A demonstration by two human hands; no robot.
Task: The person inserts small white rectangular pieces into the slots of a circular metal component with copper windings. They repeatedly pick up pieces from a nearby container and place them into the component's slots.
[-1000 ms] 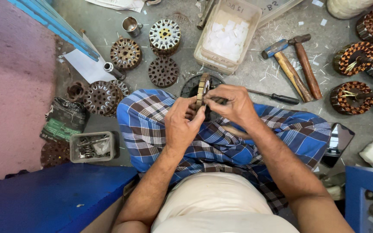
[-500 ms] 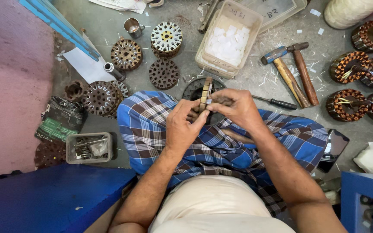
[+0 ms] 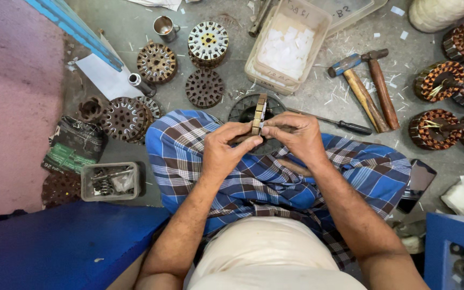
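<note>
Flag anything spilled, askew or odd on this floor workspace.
Small white slivers lie scattered over the grey floor beside the two wooden-handled hammers. Nothing else stands out; both hands, left hand and right hand, grip a slotted round metal core.

- The lower part of the ring-shaped stator core (image 3: 259,114) is hidden behind the left hand (image 3: 226,147) and right hand (image 3: 295,138).
- The dark round part (image 3: 245,110) at 12 o'clock of the hands is half covered by them.
- The pale spool (image 3: 440,12) at 1 o'clock is cut off by the top edge.
- The contents of the small grey tray (image 3: 111,181) at 9 o'clock are too small to be told.
</note>
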